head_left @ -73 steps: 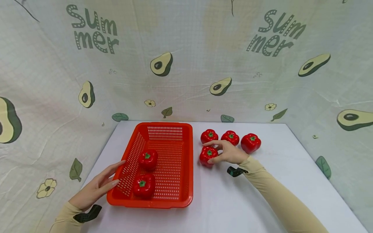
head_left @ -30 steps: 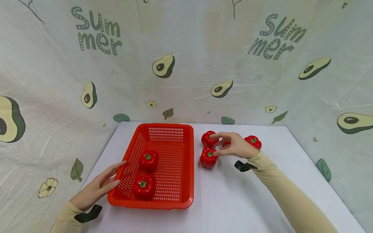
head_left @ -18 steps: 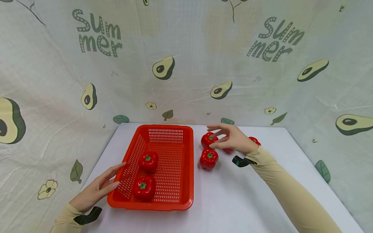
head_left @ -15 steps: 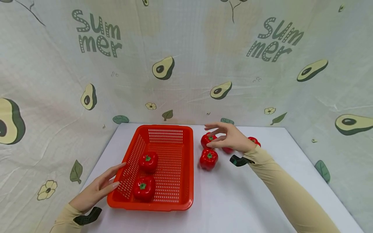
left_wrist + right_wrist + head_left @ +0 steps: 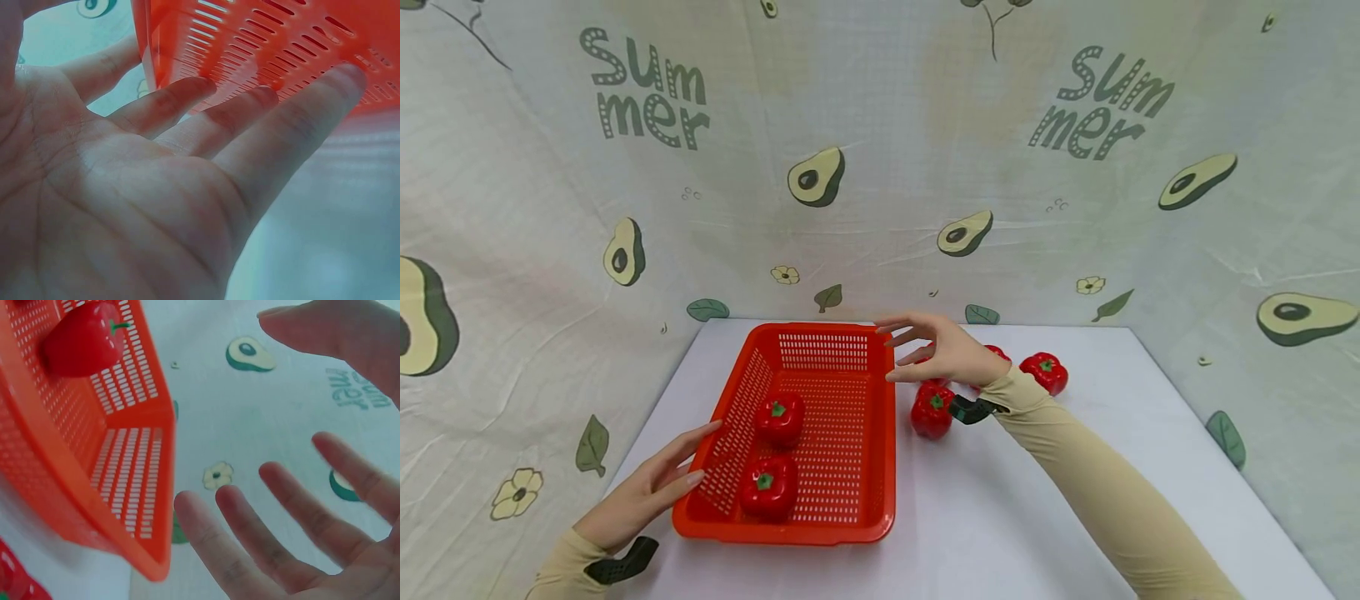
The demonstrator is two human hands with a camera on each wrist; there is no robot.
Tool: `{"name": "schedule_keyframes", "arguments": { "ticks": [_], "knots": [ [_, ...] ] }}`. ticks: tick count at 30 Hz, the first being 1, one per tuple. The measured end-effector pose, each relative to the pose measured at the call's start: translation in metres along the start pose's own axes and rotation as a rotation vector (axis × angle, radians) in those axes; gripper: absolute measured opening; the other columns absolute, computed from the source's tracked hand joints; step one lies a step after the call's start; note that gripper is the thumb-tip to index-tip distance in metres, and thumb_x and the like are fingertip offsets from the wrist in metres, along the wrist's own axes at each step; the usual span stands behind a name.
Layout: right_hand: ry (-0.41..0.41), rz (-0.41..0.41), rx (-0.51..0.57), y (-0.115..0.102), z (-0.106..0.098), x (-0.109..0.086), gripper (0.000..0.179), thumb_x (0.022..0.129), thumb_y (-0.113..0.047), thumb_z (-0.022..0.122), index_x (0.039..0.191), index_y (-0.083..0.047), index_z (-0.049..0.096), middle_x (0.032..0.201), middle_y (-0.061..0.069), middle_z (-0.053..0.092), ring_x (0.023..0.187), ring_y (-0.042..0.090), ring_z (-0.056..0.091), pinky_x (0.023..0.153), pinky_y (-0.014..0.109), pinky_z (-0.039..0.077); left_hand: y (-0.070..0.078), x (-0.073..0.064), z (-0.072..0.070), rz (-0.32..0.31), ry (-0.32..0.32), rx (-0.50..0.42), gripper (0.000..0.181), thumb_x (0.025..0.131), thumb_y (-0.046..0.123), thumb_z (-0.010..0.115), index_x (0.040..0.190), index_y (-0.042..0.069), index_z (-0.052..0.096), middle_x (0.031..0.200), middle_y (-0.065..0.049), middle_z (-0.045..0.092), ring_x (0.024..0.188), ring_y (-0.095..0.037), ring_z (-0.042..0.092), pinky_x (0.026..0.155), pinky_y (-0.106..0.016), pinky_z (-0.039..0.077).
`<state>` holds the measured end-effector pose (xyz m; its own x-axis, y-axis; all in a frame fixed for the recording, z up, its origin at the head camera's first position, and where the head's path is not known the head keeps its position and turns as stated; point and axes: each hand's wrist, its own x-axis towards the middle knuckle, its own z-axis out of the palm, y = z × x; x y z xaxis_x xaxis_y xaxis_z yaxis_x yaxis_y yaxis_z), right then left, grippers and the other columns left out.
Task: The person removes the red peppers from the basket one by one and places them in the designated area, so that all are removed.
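A red plastic basket (image 5: 887, 467) with slotted walls stands on the white table. Inside it, towards its left side, sit two red bell peppers, a rear one (image 5: 779, 418) and a front one (image 5: 769, 487). My left hand (image 5: 643, 492) rests against the basket's left side; the left wrist view has its outstretched fingers (image 5: 300, 125) touching the slotted wall. Over the basket's rear right corner hovers my right hand (image 5: 943, 350), its fingers spread and nothing between them. Beneath its wrist lies another bell pepper (image 5: 931, 412); the hand and forearm partly cover others behind.
Right of the basket, more bell peppers lie on the table, the rightmost (image 5: 1047, 372) beside my right sleeve. A cloth backdrop (image 5: 880, 108) printed with avocados rises behind the table and along its sides. Dark straps (image 5: 622, 562) with cameras sit on both wrists.
My right hand has let go of the front right bell pepper, risen, and moved back, then left to the basket's rear right corner. My left hand stays at the basket's side.
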<state>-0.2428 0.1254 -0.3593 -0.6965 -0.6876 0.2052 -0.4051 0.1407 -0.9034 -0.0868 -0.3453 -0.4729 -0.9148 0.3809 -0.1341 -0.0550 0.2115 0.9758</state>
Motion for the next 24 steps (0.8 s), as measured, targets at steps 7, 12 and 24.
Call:
{"name": "schedule_keyframes", "arguments": {
  "ticks": [7,12,24],
  "knots": [
    [-0.099,-0.059,0.059,0.005,0.016,0.024,0.073,0.090,0.000,0.087,0.157,-0.007,0.058,0.150,0.009,0.062,0.134,0.041,0.060,0.102,0.055,0.060,-0.001,-0.001,0.000,0.009,0.001,-0.005,0.068,0.116,0.012,0.052,0.176,0.019,0.021,0.179,-0.024,0.007,0.134,0.014,0.049,0.104,-0.034,0.058],
    [-0.162,-0.088,0.078,0.010,0.028,0.038,0.073,0.092,-0.001,0.084,0.158,-0.001,0.054,0.156,0.010,0.058,0.136,0.044,0.059,0.104,0.058,0.058,-0.001,0.000,0.000,-0.002,0.003,-0.005,0.068,0.116,0.014,0.053,0.176,0.020,0.021,0.180,-0.023,0.007,0.133,0.013,0.050,0.104,-0.035,0.058],
    [-0.259,-0.041,0.075,0.018,0.058,0.067,0.072,0.092,-0.006,0.083,0.158,-0.004,0.055,0.155,0.007,0.058,0.138,0.040,0.060,0.100,0.045,0.062,0.000,-0.002,0.002,-0.034,0.009,-0.015,0.069,0.116,0.016,0.054,0.176,0.021,0.020,0.180,-0.022,0.007,0.132,0.011,0.052,0.103,-0.040,0.060]
  ]
}}
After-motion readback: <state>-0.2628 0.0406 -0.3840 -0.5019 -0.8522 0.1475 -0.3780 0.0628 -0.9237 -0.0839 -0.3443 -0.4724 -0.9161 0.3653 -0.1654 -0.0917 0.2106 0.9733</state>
